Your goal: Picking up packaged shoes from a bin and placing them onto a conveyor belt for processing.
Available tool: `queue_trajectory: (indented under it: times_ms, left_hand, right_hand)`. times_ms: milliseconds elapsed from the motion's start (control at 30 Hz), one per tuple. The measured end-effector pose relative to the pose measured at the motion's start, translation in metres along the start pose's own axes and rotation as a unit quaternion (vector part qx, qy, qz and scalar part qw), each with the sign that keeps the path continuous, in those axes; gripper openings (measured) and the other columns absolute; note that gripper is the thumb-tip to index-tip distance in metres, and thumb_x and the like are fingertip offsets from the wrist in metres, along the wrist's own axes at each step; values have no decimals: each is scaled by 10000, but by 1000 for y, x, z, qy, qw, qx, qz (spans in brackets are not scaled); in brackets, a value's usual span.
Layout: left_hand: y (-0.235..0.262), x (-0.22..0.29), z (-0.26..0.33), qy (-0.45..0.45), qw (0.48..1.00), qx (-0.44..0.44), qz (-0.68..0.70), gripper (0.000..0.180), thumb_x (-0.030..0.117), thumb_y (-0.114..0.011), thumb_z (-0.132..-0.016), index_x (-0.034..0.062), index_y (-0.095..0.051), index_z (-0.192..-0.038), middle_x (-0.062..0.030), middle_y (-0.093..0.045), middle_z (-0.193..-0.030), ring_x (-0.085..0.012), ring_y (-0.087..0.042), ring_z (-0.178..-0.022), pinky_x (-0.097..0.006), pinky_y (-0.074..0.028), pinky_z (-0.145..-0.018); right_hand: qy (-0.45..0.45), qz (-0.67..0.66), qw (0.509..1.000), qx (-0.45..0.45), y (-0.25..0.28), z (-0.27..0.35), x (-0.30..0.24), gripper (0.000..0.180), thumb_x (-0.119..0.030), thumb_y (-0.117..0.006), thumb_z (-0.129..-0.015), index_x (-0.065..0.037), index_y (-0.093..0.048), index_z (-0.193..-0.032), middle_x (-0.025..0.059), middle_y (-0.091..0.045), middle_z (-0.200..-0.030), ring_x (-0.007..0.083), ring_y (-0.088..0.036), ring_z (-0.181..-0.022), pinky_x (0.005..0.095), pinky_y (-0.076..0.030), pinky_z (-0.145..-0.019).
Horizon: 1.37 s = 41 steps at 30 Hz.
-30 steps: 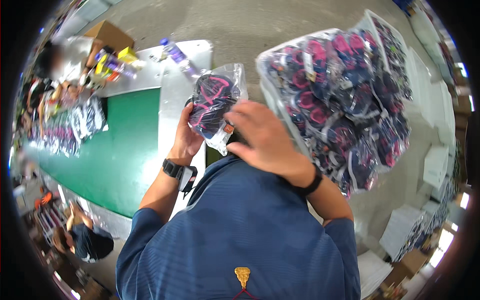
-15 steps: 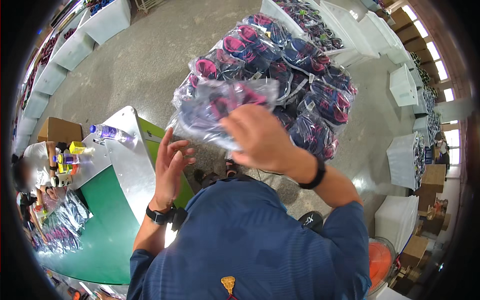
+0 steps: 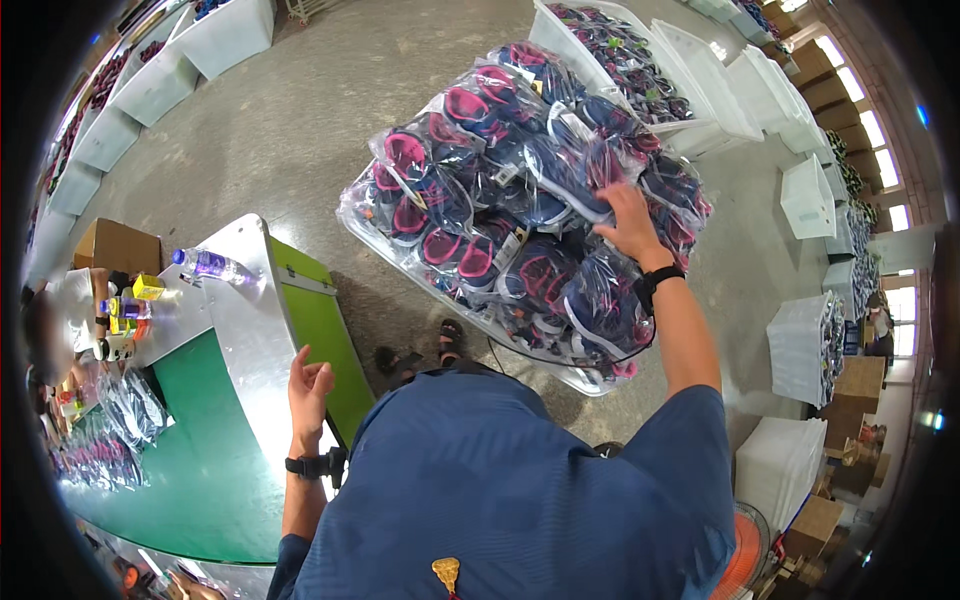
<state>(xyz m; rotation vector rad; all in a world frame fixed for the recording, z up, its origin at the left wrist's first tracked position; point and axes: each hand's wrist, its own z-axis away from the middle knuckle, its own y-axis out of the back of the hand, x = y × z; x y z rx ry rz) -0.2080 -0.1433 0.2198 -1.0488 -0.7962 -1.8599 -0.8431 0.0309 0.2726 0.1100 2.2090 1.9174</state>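
Note:
My right hand [image 3: 632, 228] reaches over the heaped white bin [image 3: 420, 272], its fingers closed at the end of a clear-bagged pair of navy shoes [image 3: 565, 178] with pale soles. That pair lies on top of the heap. Around it are several other bagged navy shoes with pink linings, such as a bagged pair [image 3: 460, 252] near the bin's front edge. My left hand [image 3: 308, 392] is raised by the table's metal edge, holding nothing, with thumb and index finger apart. Its other fingers are partly hidden.
To my left stands a green-topped table [image 3: 215, 420] with a metal border, a water bottle [image 3: 212, 266] and a cardboard box [image 3: 118, 248]. A co-worker sits at its far side by bagged shoes [image 3: 98, 458]. White bins [image 3: 700, 135] line both sides. An orange fan [image 3: 740, 550] is behind my right.
My right hand has swung right and away from me, from a blurred shoe bag over the bin's near left to the heap's right side. My left hand has dropped back toward the table.

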Motion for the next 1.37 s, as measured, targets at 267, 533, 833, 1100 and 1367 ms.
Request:
queue_trajectory:
  times_ms: [267, 533, 833, 1100, 1367]
  left_hand:
    - [59, -92, 32, 109, 989, 85, -49, 590, 256, -696, -971, -3, -480, -1455, -97, -697, -1033, -142, -665, -893, -279, -543, -724]
    - [120, -147, 73, 187, 972, 105, -99, 544, 257, -708, -950, 50, -531, -1421, -103, -670, -1081, -173, -656, -913, -326, -554, -749]
    - [237, -188, 100, 129, 933, 157, -295, 582, 378, -733, -869, 9, -633, -1308, -190, -756, -1002, -340, -709, -982, -408, -543, -896]
    - [388, -217, 96, 222, 886, 186, -361, 627, 431, -736, -829, -9, -660, -1268, -255, -688, -1219, -402, -644, -1167, -436, -509, -1015]
    - [524, -235, 24, 208, 874, 277, -341, 672, 433, -738, -814, -47, -653, -1277, -268, -654, -1289, -405, -621, -1212, -432, -494, -1047]
  right_hand:
    - [-91, -36, 995, -15, -55, 12, 10, 724, -298, -816, -798, 11, -507, -1375, 230, -500, -1409, 413, -456, -1337, 465, -377, -1145]
    - [-76, -127, 988, 43, 19, -28, -113, 493, -199, -754, -857, 23, -608, -1273, 209, -616, -1266, 378, -584, -1204, 428, -453, -1049]
    - [-100, -395, 912, -47, 29, 6, -288, 363, -51, -709, -889, 3, -647, -1243, 84, -662, -1119, 167, -642, -974, 305, -521, -844]
    - [-92, -435, 882, -154, -16, 2, -380, 388, 2, -716, -872, 20, -641, -1252, 81, -653, -1092, 140, -647, -923, 278, -538, -748]
    - [-80, -350, 915, -184, -61, -7, -405, 427, -59, -764, -822, -11, -671, -1236, 107, -698, -1012, 188, -678, -905, 298, -542, -813]
